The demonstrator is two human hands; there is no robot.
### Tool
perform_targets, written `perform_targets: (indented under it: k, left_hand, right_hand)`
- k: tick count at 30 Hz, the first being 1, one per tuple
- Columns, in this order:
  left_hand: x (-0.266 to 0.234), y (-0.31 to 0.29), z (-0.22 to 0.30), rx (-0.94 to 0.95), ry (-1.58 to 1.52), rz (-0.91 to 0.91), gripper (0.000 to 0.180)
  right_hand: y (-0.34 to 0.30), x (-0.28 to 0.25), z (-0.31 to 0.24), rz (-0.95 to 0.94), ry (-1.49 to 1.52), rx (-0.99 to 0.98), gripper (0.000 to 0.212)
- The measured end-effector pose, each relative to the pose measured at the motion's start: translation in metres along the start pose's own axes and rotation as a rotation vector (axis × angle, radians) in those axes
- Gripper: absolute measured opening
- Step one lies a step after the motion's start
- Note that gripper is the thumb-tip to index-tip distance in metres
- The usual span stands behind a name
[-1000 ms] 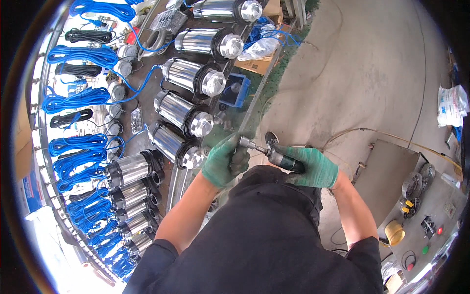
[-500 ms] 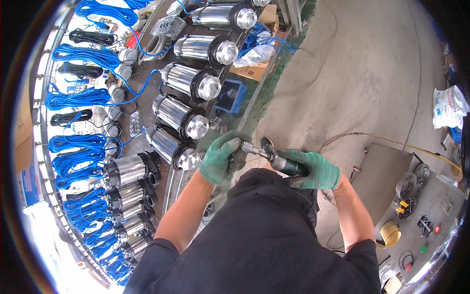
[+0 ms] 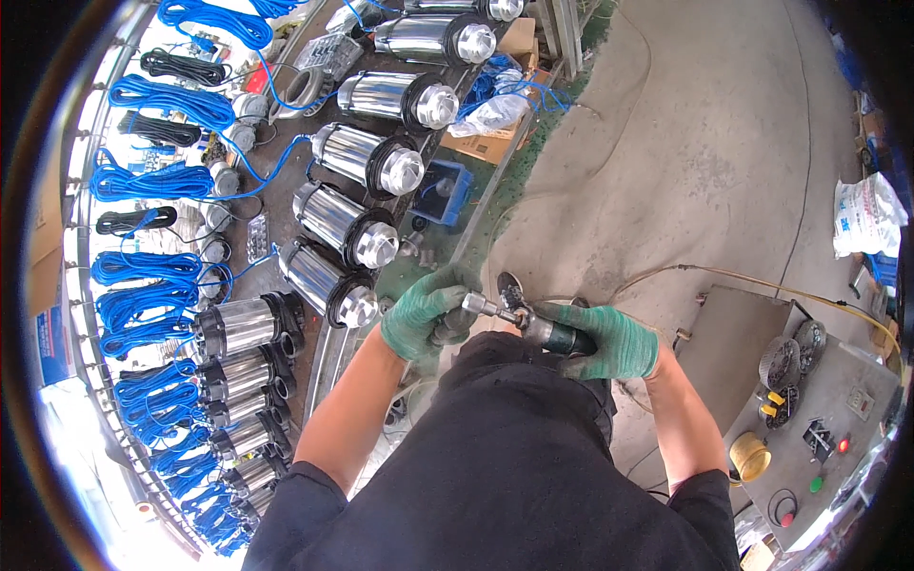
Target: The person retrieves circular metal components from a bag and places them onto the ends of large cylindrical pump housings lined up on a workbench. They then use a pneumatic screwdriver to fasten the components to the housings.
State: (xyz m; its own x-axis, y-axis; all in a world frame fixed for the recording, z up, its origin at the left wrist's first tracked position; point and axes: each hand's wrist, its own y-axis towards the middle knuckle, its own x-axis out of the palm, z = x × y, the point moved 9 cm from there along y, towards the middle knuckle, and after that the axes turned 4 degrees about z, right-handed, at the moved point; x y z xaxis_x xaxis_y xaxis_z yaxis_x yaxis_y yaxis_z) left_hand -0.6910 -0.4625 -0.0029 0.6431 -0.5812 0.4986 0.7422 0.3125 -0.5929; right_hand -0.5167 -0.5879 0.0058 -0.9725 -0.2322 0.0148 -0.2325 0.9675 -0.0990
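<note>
In front of my body, my right hand [image 3: 617, 341], in a green glove, is wrapped round the dark body of a power driver [image 3: 557, 336]. The driver points left, with a long silver socket [image 3: 487, 306] on its end. My left hand [image 3: 427, 314], gloved alike, has its fingers curled right beside the socket's tip. Whether those fingers pinch the socket or some small part, I cannot make out. To the left, a row of shiny steel pumps [image 3: 328, 276] with black cables coiled round them lies along the bench edge.
Blue cable coils [image 3: 152, 181] and more steel pumps [image 3: 243, 328] cover the bench at left. A blue crate [image 3: 442, 190] sits low beyond my left hand. At right stands a grey metal table [image 3: 838, 409] with a yellow roll [image 3: 749, 457]. A yellowish hose [image 3: 752, 283] crosses the floor.
The driver's socket end has dropped slightly toward me, and my left hand has shifted a little left and down with it. More of a shoe shows beyond the driver.
</note>
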Motion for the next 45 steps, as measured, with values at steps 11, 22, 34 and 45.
perform_targets:
  k: [11,22,34,45]
  left_hand:
    - [0.004,0.010,0.007,0.017,0.076,0.067,0.044]
    - [-0.151,0.008,0.124,0.478,0.510,0.815,0.027]
    - [-0.202,0.083,0.223,0.212,1.827,0.873,0.069]
    - [-0.227,0.100,0.217,0.266,1.658,0.751,0.075]
  right_hand:
    - [0.007,-0.005,0.008,-0.029,0.061,0.043,0.083]
    - [0.135,-0.020,0.063,0.152,0.123,0.064,0.079]
    - [0.260,-0.015,0.111,0.134,-0.066,0.106,0.078]
    - [0.274,-0.019,0.106,0.098,-0.022,0.122,0.077]
